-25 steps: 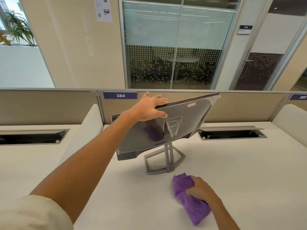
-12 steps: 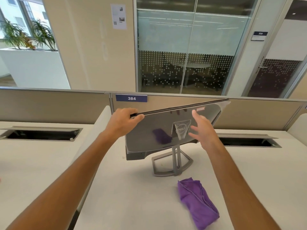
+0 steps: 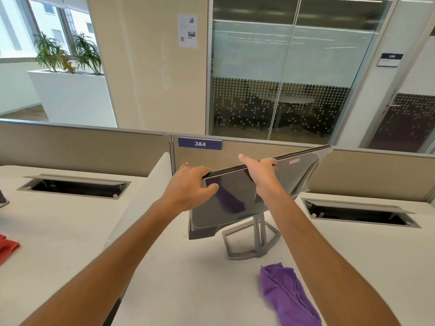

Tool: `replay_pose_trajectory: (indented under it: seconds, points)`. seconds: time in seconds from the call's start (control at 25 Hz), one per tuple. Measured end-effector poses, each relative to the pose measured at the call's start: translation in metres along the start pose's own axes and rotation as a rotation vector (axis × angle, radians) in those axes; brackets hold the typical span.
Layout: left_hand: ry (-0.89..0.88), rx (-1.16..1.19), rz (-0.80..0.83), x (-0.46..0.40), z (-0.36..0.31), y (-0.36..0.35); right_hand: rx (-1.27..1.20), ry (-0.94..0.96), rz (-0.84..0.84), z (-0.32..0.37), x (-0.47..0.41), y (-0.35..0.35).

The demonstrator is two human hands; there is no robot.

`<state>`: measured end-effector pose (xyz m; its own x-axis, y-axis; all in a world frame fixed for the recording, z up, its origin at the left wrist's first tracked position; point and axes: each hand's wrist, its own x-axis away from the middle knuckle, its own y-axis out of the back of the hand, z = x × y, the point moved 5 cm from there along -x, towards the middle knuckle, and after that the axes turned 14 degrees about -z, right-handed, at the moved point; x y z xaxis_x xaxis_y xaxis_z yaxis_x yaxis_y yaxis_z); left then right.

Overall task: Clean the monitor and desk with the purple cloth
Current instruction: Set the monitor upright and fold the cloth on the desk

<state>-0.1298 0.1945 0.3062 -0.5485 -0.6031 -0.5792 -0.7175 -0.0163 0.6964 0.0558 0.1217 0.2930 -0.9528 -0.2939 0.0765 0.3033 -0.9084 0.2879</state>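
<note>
A grey monitor [image 3: 235, 196] stands on a metal stand [image 3: 254, 241] on the white desk [image 3: 188, 278], with its glossy back towards me and its panel tilted. My left hand [image 3: 188, 187] grips the monitor's top left corner, fingers curled over the edge and thumb on the back. My right hand [image 3: 261, 172] grips the top edge near the middle. The purple cloth [image 3: 287, 295] lies crumpled on the desk at the front right, below my right forearm, and neither hand touches it. Its reflection shows on the monitor's back.
A beige partition [image 3: 94, 147] with a blue "384" label [image 3: 199, 143] runs behind the desk. Open cable trays lie at the left [image 3: 73, 185] and right [image 3: 360, 212]. A white divider [image 3: 143, 196] separates the neighbouring desk, where a red cloth [image 3: 7, 248] lies at the left edge.
My right hand let go of the purple cloth, rose, and took hold of the monitor's top edge. My left hand slid left along the edge to the corner. The view has shifted right.
</note>
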Motion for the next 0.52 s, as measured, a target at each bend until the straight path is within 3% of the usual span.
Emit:
replay_pose_trajectory:
  seconds: [0.24, 0.52]
  points:
    - [-0.128, -0.143, 0.108, 0.007, -0.038, 0.000, 0.164, 0.104, 0.003, -0.005, -0.019, -0.011]
    - [-0.251, -0.240, 0.197, 0.017, -0.092, -0.023, 0.258, 0.136, 0.193, 0.002, -0.044, 0.003]
